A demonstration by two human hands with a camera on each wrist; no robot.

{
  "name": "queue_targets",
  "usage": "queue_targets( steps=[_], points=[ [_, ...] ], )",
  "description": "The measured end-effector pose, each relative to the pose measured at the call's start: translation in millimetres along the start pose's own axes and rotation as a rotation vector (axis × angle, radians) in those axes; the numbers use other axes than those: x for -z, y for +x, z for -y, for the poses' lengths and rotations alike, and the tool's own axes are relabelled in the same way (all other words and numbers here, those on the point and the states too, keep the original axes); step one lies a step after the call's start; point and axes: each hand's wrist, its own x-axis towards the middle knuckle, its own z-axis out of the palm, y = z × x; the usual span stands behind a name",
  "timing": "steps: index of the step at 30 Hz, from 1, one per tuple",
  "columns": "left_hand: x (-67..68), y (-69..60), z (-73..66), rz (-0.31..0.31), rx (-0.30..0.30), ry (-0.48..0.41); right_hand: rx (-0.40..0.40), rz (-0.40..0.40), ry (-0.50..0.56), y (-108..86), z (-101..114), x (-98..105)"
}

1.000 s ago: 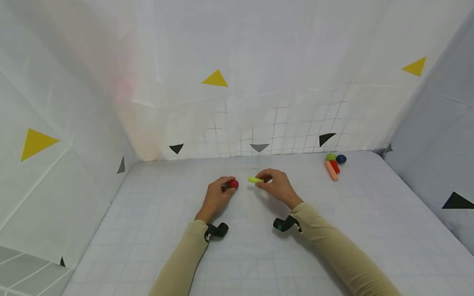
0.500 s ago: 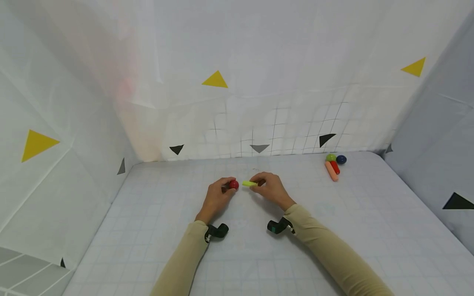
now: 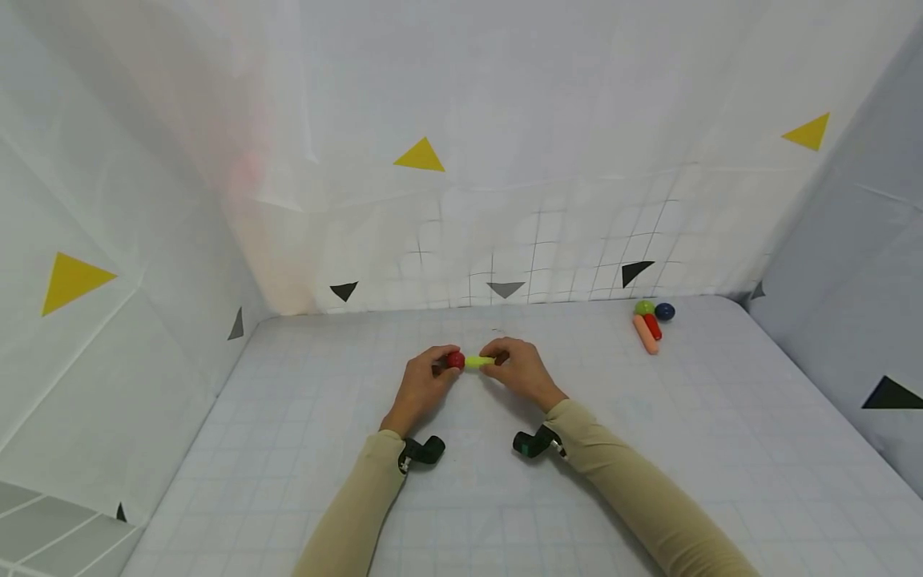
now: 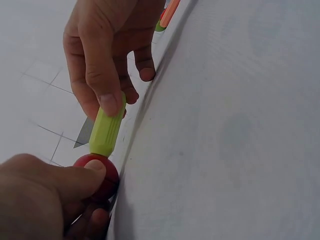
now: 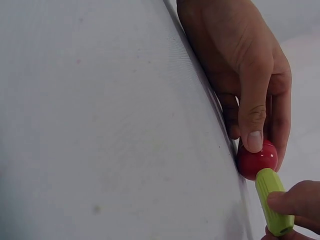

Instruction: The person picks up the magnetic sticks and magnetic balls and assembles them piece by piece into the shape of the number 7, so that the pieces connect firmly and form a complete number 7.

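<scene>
In the head view my left hand [image 3: 421, 385] pinches a glossy red ball [image 3: 456, 360] between thumb and fingers, low over the table. Facing it, my right hand [image 3: 525, 373] holds a yellow-green ridged handle [image 3: 476, 362] level. The left wrist view shows one end of the handle [image 4: 106, 132] against the red ball [image 4: 107, 180], the right thumb lying along its other end. From the right wrist view, too, the handle [image 5: 269, 192] meets the ball [image 5: 257, 160]; whether it sits inside a hole cannot be seen.
At the back right of the white table [image 3: 447, 513] lie a green ball [image 3: 644, 307], a dark blue ball [image 3: 665, 311], a red handle [image 3: 652, 325] and a peach handle [image 3: 645, 334], close together. White sheets with yellow and black triangles hang behind and at both sides.
My right hand has moved left and slightly nearer, bringing the yellow-green handle from a gap's distance up against the red ball. The left hand and ball have stayed in place.
</scene>
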Motion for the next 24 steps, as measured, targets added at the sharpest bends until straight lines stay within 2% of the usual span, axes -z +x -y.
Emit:
queue_targets(
  steps=[10,24],
  points=[
    [-1.4,0.8,3.3,-0.008,-0.007,-0.01,-0.01,-0.016,0.005,-0.5,-2,-1],
    [-1.2,0.0,1.9,-0.023,-0.003,0.015,-0.03,-0.02,-0.008,-7.2,-6,9]
  ],
)
